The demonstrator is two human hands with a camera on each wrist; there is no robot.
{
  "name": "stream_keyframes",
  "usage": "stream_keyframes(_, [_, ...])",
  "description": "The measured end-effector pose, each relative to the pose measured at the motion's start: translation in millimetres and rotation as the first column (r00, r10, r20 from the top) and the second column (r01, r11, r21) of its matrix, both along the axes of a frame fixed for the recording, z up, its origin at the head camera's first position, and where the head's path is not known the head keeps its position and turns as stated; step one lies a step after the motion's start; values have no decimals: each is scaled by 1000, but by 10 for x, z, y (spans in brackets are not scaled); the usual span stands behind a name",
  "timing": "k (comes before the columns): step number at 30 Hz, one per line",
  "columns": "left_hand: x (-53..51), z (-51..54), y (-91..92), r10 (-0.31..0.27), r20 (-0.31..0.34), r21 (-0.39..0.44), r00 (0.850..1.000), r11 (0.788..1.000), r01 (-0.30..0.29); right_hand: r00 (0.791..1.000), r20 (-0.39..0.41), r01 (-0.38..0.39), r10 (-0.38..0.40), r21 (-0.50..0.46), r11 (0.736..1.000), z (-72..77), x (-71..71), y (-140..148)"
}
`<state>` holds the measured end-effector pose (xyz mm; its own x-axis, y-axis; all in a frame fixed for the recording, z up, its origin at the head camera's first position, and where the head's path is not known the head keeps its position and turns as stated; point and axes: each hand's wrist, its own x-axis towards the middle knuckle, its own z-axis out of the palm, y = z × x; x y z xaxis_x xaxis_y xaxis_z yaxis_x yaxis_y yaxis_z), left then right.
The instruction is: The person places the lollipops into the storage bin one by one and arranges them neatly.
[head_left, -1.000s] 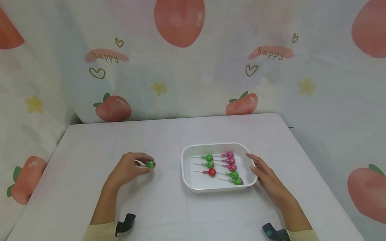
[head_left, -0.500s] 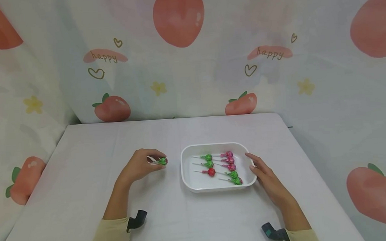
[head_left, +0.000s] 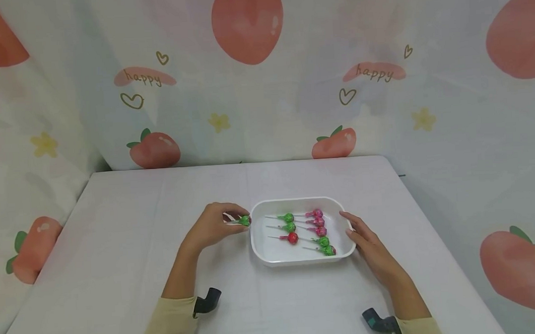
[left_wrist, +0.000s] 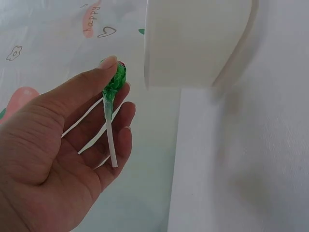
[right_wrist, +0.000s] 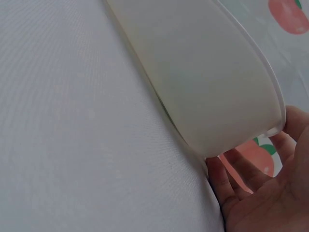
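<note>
My left hand (head_left: 216, 223) pinches a green-wrapped lollipop (left_wrist: 115, 84) between thumb and fingers, its white stick pointing down across the palm in the left wrist view. In the head view this lollipop is just outside the left rim of a white tray (head_left: 261, 253). Several lollipops lie inside the tray in two columns: green ones (head_left: 289, 218) and a red one (head_left: 292, 238) on the left, pink ones (head_left: 319, 222) and more green ones (head_left: 324, 241) on the right. My right hand (head_left: 375, 249) holds the tray's right end, thumb and fingers at its rim and wall.
The tray stands on a table with a white cloth (head_left: 131, 255). Behind and beside the table hangs a fruit-print curtain (head_left: 264, 101). A dark wrist camera (head_left: 207, 301) is on the left sleeve, and another dark camera (head_left: 380, 322) is on the right.
My left hand has moved right with the lollipop, from well left of the tray to beside its left rim. The right hand and tray have stayed in place.
</note>
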<state>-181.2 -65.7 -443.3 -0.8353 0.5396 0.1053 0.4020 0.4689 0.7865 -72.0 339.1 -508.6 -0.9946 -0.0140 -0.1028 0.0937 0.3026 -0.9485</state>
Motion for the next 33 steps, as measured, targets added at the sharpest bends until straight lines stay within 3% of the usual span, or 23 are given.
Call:
stream_keyframes(14, [56, 30, 366, -54, 40, 13, 998, 998, 54, 1000, 10, -6, 6, -5, 1000, -3, 1, 36])
stream_keyframes(22, [134, -40, 591, -126, 30, 20, 992, 992, 125, 1000, 11, -6, 6, -15, 1000, 8, -2, 9])
stream_keyframes(33, [252, -145, 946, -181, 53, 10, 982, 983, 181, 1000, 4, -1, 1, -14, 1000, -9, 7, 9])
